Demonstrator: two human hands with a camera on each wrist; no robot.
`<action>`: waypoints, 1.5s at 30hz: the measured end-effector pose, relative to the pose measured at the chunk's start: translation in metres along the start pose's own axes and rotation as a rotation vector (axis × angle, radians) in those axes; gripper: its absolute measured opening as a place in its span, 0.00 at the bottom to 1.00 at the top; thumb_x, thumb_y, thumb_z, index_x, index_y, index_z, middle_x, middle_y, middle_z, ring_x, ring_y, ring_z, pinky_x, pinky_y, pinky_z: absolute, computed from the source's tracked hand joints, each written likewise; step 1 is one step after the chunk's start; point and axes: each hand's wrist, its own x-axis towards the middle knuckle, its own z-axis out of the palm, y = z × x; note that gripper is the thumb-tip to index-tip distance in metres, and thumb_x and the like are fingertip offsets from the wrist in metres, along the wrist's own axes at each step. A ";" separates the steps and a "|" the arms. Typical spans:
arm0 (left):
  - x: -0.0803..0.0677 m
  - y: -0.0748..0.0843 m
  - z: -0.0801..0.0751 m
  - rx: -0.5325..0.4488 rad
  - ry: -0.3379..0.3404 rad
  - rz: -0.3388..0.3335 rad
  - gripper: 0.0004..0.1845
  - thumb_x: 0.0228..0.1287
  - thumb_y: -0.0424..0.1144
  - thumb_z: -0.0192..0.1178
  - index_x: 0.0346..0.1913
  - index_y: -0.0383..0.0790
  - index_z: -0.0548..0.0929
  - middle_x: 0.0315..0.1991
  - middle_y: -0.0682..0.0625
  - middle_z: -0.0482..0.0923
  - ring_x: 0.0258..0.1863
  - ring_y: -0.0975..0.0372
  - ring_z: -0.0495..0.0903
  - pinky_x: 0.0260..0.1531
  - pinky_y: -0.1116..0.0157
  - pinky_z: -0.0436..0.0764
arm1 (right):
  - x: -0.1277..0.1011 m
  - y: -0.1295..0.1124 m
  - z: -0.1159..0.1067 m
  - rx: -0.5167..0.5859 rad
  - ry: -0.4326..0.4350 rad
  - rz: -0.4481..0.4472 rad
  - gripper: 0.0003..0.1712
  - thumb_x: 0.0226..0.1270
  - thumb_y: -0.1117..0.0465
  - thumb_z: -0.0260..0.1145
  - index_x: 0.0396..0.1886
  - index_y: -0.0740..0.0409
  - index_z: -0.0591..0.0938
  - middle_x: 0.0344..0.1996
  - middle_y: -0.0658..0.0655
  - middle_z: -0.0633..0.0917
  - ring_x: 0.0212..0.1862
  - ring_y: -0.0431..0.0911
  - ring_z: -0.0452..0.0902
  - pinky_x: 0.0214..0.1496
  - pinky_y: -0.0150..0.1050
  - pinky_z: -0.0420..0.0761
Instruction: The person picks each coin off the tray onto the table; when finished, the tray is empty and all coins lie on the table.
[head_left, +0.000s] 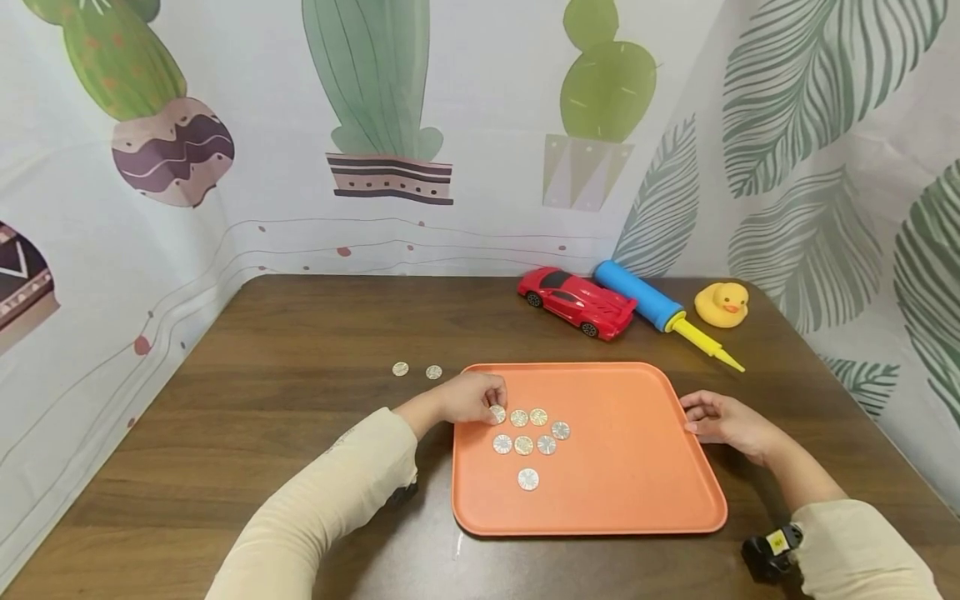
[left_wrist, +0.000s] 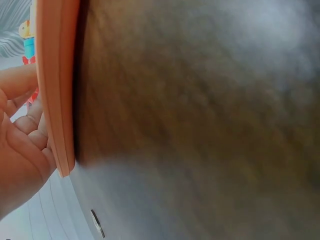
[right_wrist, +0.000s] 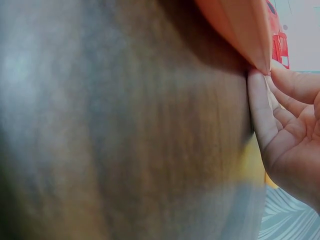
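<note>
An orange tray [head_left: 637,450] lies on the brown wooden table [head_left: 300,417]. Several silver and gold coins [head_left: 525,433] sit in rows on the tray's left part, and one coin [head_left: 528,479] lies apart below them. My left hand [head_left: 491,404] reaches over the tray's left rim, its curled fingers pinching the leftmost coin [head_left: 498,414]. Two more coins [head_left: 401,368] lie on the table left of the tray. My right hand [head_left: 693,417] rests with relaxed fingers against the tray's right rim. The wrist views show the left hand [left_wrist: 20,150] and the right hand [right_wrist: 285,125] beside the tray's rim [left_wrist: 55,85].
Behind the tray lie a red toy car [head_left: 577,302], a blue and yellow hand pump [head_left: 660,310] and a yellow rubber duck [head_left: 722,303]. Printed cloth walls close in the table on the left, back and right.
</note>
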 end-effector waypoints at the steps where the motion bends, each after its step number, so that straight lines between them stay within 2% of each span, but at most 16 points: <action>1: 0.000 0.001 0.000 -0.004 0.007 -0.007 0.09 0.44 0.28 0.63 0.27 0.39 0.74 0.22 0.55 0.73 0.26 0.66 0.71 0.29 0.72 0.69 | 0.000 0.000 0.000 -0.001 0.001 0.000 0.26 0.60 0.70 0.53 0.49 0.85 0.54 0.33 0.58 0.73 0.35 0.42 0.73 0.38 0.36 0.75; 11: -0.004 0.003 -0.003 -0.049 0.048 0.005 0.06 0.47 0.28 0.60 0.27 0.40 0.75 0.23 0.56 0.74 0.26 0.67 0.71 0.29 0.71 0.69 | 0.000 0.000 0.000 -0.002 -0.003 -0.008 0.25 0.59 0.70 0.53 0.48 0.84 0.54 0.33 0.58 0.73 0.35 0.42 0.73 0.38 0.35 0.75; 14: -0.007 0.001 -0.005 -0.074 0.081 -0.001 0.06 0.49 0.28 0.59 0.28 0.41 0.75 0.23 0.56 0.73 0.27 0.67 0.71 0.29 0.71 0.69 | -0.001 0.000 0.001 -0.001 -0.003 -0.008 0.25 0.59 0.70 0.53 0.48 0.84 0.54 0.33 0.58 0.73 0.34 0.42 0.73 0.38 0.36 0.75; 20: -0.015 -0.003 -0.015 -0.136 0.148 0.029 0.05 0.51 0.27 0.57 0.30 0.40 0.75 0.25 0.54 0.72 0.28 0.65 0.71 0.30 0.70 0.71 | -0.001 0.000 0.001 0.001 -0.004 -0.012 0.25 0.59 0.70 0.53 0.47 0.84 0.55 0.33 0.58 0.73 0.34 0.42 0.73 0.38 0.36 0.75; 25: -0.024 -0.004 -0.028 -0.150 0.196 -0.009 0.05 0.52 0.28 0.57 0.31 0.40 0.75 0.26 0.54 0.72 0.28 0.64 0.71 0.31 0.68 0.71 | -0.001 0.001 0.001 -0.006 0.004 -0.009 0.25 0.60 0.70 0.53 0.48 0.84 0.55 0.33 0.58 0.73 0.34 0.42 0.73 0.38 0.36 0.75; 30: -0.033 -0.008 -0.041 -0.226 0.249 -0.038 0.04 0.53 0.27 0.57 0.32 0.37 0.75 0.27 0.50 0.73 0.29 0.62 0.72 0.31 0.67 0.72 | -0.001 0.001 0.001 -0.011 0.007 -0.008 0.25 0.60 0.70 0.54 0.48 0.84 0.55 0.33 0.58 0.73 0.35 0.42 0.73 0.38 0.35 0.75; 42: -0.054 -0.036 -0.063 -0.255 0.379 -0.129 0.05 0.52 0.26 0.56 0.33 0.33 0.74 0.27 0.47 0.71 0.26 0.61 0.70 0.26 0.67 0.71 | 0.000 0.002 0.000 -0.019 0.005 -0.001 0.26 0.59 0.70 0.54 0.48 0.84 0.55 0.33 0.58 0.73 0.35 0.42 0.73 0.38 0.35 0.75; 45: -0.059 -0.043 -0.066 -0.277 0.388 -0.174 0.04 0.53 0.26 0.55 0.33 0.33 0.73 0.28 0.46 0.70 0.26 0.61 0.70 0.27 0.61 0.73 | 0.000 0.001 0.000 -0.021 0.001 -0.004 0.26 0.59 0.70 0.54 0.48 0.84 0.55 0.33 0.58 0.73 0.35 0.42 0.73 0.38 0.35 0.75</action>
